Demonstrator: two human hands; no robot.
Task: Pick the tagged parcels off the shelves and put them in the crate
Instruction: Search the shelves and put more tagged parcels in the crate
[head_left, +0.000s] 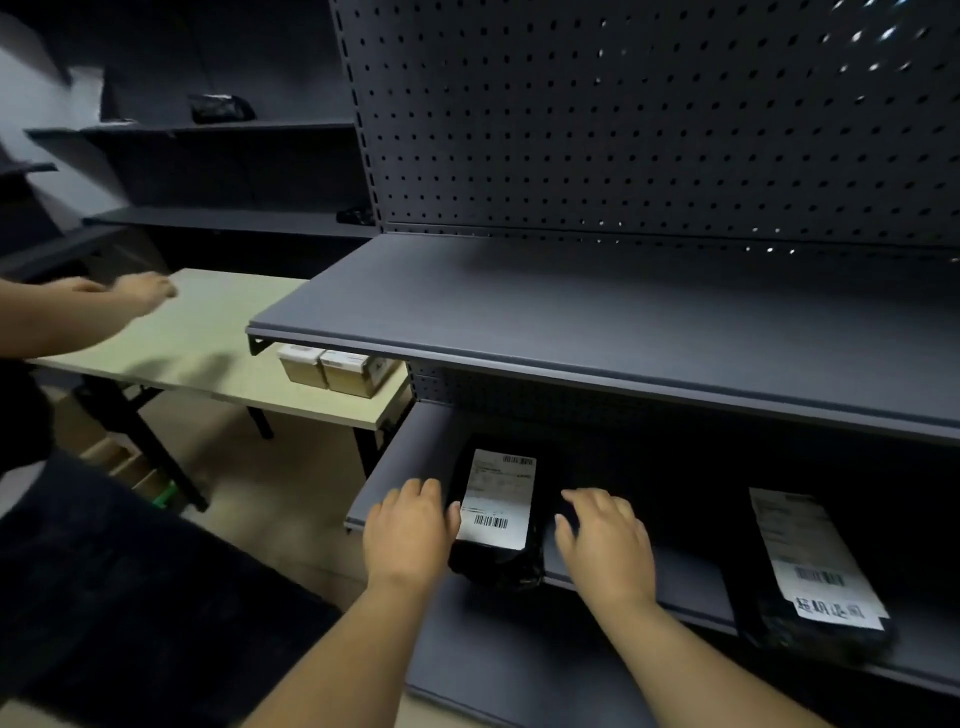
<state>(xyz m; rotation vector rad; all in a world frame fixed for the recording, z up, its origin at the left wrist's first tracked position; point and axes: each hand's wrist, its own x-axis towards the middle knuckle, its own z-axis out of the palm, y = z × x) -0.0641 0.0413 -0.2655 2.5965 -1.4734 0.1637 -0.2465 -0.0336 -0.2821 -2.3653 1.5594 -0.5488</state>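
Both hands are reaching into the lower shelf (384, 467) of the grey rack, flanking a black parcel (493, 551) w/ a white barcode label (497, 499). Left hand (408, 530) is sitting against the parcel's left edge, fingers spread, thumb touching the label's side. Right hand (605, 545) is lying palm-down just right of the parcel, fingers spread on or next to the dark wrap; can't tell if it's actually contacting. Neither hand is closing around anything yet, both are lying open. Parcel is lying flat on the shelf, label up, near end overhanging the front lip a bit.

2nd black parcel (815, 618) is lying further right on the same shelf, label up, well apart from the hands, also poking over the front edge.

Upper shelf (571, 312) is sitting above, w/ a pegboard back panel (623, 130) behind it.

Left of the rack: light-coloured bench (208, 343) w/ two small tan boxes (332, 369) side by side at its right end, partly tucked under the upper shelf's corner. Another person's hand (143, 291) is hovering over the bench's far left end, blurred, state unclear.

Bkgd rack on the left is carrying a dark bag (221, 108) on a high shelf and another dark item (356, 215) one level lower. No crate in view.
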